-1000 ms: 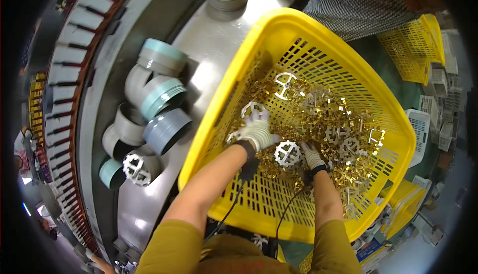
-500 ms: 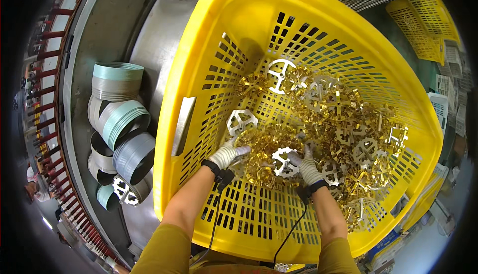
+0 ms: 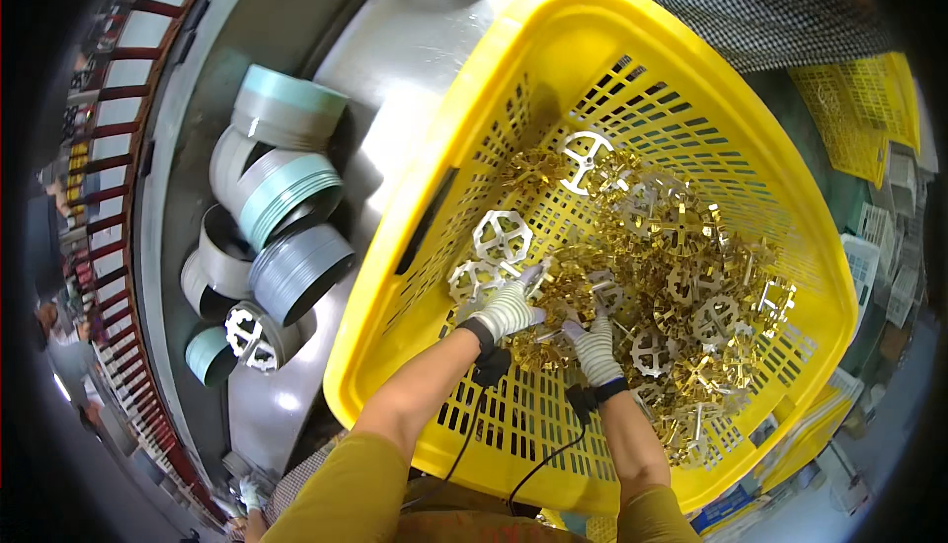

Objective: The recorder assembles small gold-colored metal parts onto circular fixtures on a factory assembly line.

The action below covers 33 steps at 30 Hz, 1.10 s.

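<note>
My left hand (image 3: pixel 509 309), in a striped work glove, is inside the yellow plastic basket (image 3: pixel 348 370). Its thumb and fingers are apart, next to a silver toothed wheel (image 3: pixel 472 279) and the near side of the gold parts. My right hand (image 3: pixel 595 349), gloved alike, reaches into the pile of shiny gold toothed wheels (image 3: pixel 681 247) with thumb and fingers spread; some fingertips are hidden among them. Another silver spoked wheel (image 3: pixel 503 237) lies beyond my left hand, and a further silver wheel (image 3: pixel 585 163) rests toward the basket's far end.
On the metal table (image 3: pixel 385 99) at left stand several grey and teal ribbed rings (image 3: pixel 296 271), one with a silver wheel (image 3: pixel 249 336) inside. Another person's gloved hand (image 3: pixel 249 492) shows at lower left. Checkered cloth (image 3: pixel 760 5) hangs beyond the basket; yellow baskets (image 3: pixel 859 114) are at far right.
The silver wheel that lay between my hands now appears beside my left hand, left of the gold pile. The whole view has shifted, with table and rings further right.
</note>
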### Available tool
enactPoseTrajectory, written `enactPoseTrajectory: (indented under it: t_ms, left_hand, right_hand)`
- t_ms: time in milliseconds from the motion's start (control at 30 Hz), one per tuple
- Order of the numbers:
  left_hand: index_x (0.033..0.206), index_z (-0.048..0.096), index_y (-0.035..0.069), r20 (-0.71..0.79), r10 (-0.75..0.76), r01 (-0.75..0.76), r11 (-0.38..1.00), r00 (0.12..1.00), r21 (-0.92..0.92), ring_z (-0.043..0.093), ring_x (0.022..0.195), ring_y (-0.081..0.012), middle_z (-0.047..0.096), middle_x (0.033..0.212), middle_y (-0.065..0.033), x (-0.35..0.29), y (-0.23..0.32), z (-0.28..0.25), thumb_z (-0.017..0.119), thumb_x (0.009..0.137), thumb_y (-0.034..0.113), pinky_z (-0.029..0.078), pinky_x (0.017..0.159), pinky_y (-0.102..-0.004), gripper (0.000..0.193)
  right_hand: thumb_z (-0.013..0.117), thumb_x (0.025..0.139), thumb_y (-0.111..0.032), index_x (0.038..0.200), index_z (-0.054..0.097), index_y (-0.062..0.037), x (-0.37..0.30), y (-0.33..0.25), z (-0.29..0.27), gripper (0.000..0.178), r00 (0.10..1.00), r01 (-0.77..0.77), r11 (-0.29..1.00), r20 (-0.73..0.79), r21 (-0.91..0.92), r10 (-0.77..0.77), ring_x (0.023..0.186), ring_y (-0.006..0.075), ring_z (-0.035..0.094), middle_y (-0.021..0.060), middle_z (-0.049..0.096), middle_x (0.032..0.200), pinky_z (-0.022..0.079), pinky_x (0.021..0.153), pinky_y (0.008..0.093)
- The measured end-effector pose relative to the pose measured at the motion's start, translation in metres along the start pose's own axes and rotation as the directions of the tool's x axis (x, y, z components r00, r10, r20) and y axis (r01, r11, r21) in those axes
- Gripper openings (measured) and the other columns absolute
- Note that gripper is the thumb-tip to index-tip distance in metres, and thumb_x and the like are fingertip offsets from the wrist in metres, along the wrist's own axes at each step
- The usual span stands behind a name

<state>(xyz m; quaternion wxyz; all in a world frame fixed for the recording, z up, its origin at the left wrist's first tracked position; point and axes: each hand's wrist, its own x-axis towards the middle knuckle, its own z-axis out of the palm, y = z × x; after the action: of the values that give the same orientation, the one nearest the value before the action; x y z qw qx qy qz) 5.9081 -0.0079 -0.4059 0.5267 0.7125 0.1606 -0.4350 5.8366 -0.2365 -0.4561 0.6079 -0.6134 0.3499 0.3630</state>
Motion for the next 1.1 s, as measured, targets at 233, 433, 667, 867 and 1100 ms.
enactPoseTrajectory:
  t_ms: [233,433,667,867,1100]
  left_hand:
    - [0.146,0.027,0.006,-0.121,0.396,-0.413,0.848,0.910,-0.331,0.040,0.131,-0.0314,0.041,0.142,-0.0218,-0.086,0.085,-0.015,0.073,0.070,0.011,0.031,0.110,-0.0356,0.089]
    - [0.147,0.024,0.007,-0.260,0.637,-0.682,0.716,0.725,-0.148,0.043,0.125,-0.0399,0.043,0.135,-0.0272,-0.233,0.167,-0.061,0.073,0.068,0.015,0.034,0.108,-0.0407,0.093]
    - [0.145,0.027,0.007,-0.676,0.635,-0.736,0.647,0.375,0.200,0.045,0.122,-0.0427,0.043,0.135,-0.0251,-0.482,0.082,-0.164,0.078,0.066,0.023,0.036,0.105,-0.0452,0.096]
    - [0.144,0.029,0.001,-0.937,0.205,-0.608,0.794,0.283,-0.010,0.039,0.131,-0.0308,0.040,0.141,-0.0222,-0.666,-0.148,-0.196,0.074,0.075,0.033,0.031,0.109,-0.0394,0.089]
    - [0.148,0.021,0.005,-0.936,-0.138,-0.643,0.694,0.324,-0.325,0.045,0.125,-0.0213,0.044,0.138,-0.0139,-0.733,-0.406,-0.202,0.072,0.073,0.006,0.039,0.103,-0.0316,0.090]
  right_hand:
    - [0.070,0.077,-0.001,0.124,0.044,0.0014,-0.130,-0.159,0.015,0.054,0.924,0.371,0.919,-0.042,-0.137,-0.379,0.100,0.0180,0.054,0.0117,0.054,0.115,0.046,0.087,0.0308]
    - [0.068,0.078,0.001,0.129,0.042,-0.0018,-0.301,-0.260,0.066,0.057,0.657,0.618,0.631,-0.134,-0.469,-0.742,0.094,0.0171,0.056,0.0098,0.054,0.114,0.049,0.083,0.0302]
    - [0.064,0.078,0.009,0.134,0.040,-0.0036,-0.397,-0.248,0.224,0.062,0.281,0.959,0.270,0.357,-0.082,-0.891,0.104,0.0229,0.056,0.0146,0.052,0.124,0.050,0.090,0.0376]
    - [0.060,0.090,-0.021,0.120,0.051,-0.0020,-0.491,-0.096,0.496,0.037,0.322,0.727,0.673,0.798,0.135,-0.509,0.107,0.0226,0.057,0.0140,0.058,0.117,0.048,0.094,0.0382]
    - [0.061,0.081,0.010,0.122,0.038,-0.0030,-0.448,0.127,0.657,0.048,0.365,0.538,0.820,0.931,-0.194,-0.019,0.103,0.0187,0.057,0.0122,0.057,0.116,0.050,0.088,0.0313]
